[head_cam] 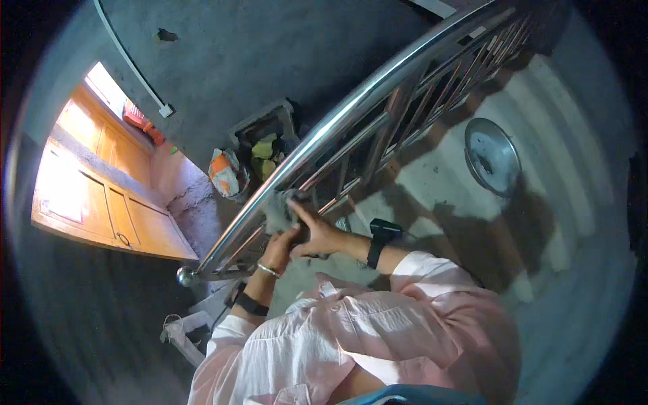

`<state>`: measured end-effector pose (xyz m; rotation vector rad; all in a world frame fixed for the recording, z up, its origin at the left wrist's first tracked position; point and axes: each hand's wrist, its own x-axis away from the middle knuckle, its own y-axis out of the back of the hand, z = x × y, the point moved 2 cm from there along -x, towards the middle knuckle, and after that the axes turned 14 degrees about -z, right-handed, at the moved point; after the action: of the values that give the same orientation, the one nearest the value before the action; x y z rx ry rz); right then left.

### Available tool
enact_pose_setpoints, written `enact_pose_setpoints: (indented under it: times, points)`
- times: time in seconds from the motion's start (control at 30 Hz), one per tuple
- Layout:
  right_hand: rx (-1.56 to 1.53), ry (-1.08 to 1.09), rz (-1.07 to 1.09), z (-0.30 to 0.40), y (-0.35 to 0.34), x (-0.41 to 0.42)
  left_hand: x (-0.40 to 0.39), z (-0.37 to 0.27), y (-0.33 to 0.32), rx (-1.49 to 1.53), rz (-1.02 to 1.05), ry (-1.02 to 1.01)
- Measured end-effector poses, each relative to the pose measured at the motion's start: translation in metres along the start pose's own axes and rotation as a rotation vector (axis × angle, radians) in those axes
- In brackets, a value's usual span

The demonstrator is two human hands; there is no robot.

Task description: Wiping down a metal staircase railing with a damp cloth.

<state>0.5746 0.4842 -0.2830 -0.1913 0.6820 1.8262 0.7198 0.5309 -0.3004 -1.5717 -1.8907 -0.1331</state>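
Observation:
A crumpled grey cloth (pixel 278 215) is bunched between my two hands, beside the polished steel handrail (pixel 324 132). My left hand (pixel 278 249), with a silver bangle at the wrist, grips its lower part. From the other side my right hand (pixel 321 235) holds it, forefinger stretched along the cloth and thumb spread apart. The dark gap between my palms hides how the lower end is held. Whether the cloth touches the rail cannot be told. Each forearm wears a black strap, and a black device (pixel 386 230) sits on the right one.
Steel balusters (pixel 385 131) run beside pale stair steps (pixel 420 174). A shallow metal basin (pixel 488 139) rests on a step to the right. Beyond the rail are a white and orange sack (pixel 225 174) and yellowish chunks (pixel 263 149). Wooden double doors (pixel 116 202) stand left.

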Motion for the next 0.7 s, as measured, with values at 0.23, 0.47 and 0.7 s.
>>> enact_pose_setpoints:
  times: [0.23,0.47,0.7]
  points:
    - [-0.297,-0.471,-0.116,-0.001,0.089,-0.007,0.034,-0.027,-0.077,-0.176,0.378,-0.09]
    - [0.642,0.425,-0.619,0.092,0.204,-0.124,0.002,-0.069,-0.037,-0.303,-0.041,-0.637]
    - [0.858,0.58,-0.747,-0.001,0.196,-0.144,-0.05,-0.055,0.04,-0.798,-0.546,-1.032]
